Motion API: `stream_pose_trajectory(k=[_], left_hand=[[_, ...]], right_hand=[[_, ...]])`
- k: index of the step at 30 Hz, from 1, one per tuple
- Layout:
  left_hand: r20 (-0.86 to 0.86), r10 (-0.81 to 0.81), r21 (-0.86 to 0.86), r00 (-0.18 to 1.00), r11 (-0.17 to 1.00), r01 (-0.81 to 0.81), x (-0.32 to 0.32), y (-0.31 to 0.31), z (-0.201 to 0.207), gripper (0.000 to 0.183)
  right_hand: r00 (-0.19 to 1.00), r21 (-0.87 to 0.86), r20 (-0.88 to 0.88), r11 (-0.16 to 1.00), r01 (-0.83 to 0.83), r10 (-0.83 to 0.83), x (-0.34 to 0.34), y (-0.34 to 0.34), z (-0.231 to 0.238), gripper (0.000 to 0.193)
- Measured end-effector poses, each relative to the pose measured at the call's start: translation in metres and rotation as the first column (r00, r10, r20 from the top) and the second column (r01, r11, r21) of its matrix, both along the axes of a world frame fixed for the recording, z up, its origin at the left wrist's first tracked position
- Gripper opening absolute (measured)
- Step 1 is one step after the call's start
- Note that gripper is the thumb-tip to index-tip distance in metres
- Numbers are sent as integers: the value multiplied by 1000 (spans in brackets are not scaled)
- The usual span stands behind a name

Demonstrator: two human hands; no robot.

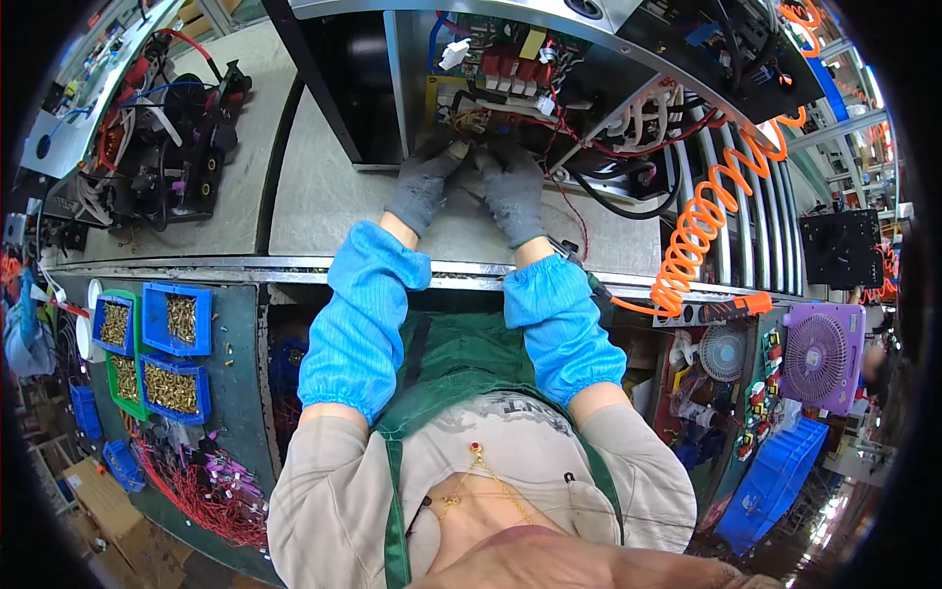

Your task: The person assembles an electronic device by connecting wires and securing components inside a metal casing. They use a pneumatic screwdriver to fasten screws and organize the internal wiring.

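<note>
Both of my hands wear grey gloves and reach into the lower front of an open metal equipment cabinet [396,88]. My left hand [425,185] is closed, its thumb and fingertips together beside a bundle of thin wires [473,120]. Close on its right, my right hand [513,192] is closed too, with its fingertips bent in at the same wires. Whatever the fingers pinch is too small and too dark to make out. Above them sits a circuit board [491,49] with red and white parts. A red wire [586,221] hangs out onto the metal worktop [339,221].
An orange coiled air hose [699,221] runs down on the right to a tool by my right forearm. Blue bins [177,319] of brass fasteners stand at left, near red wires [201,491]. Another wired assembly [177,147] lies far left. A purple fan [822,358] is at right.
</note>
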State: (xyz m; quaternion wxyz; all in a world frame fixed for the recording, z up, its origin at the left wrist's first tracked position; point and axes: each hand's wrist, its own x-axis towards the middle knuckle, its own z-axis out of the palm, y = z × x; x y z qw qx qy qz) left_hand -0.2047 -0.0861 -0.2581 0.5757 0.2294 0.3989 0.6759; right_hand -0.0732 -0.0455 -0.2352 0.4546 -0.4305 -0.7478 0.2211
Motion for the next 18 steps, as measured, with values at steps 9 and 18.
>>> stream_pose_trajectory(k=[9,18], left_hand=[[-829,146,112,540,989,-95,1,11,-2,30],[-862,344,225,371,917,-329,32,11,8,31]], right_hand=[[987,-257,-152,962,-89,51,7,9,-27,28],[807,-52,589,996,76,-31,26,30,0,33]])
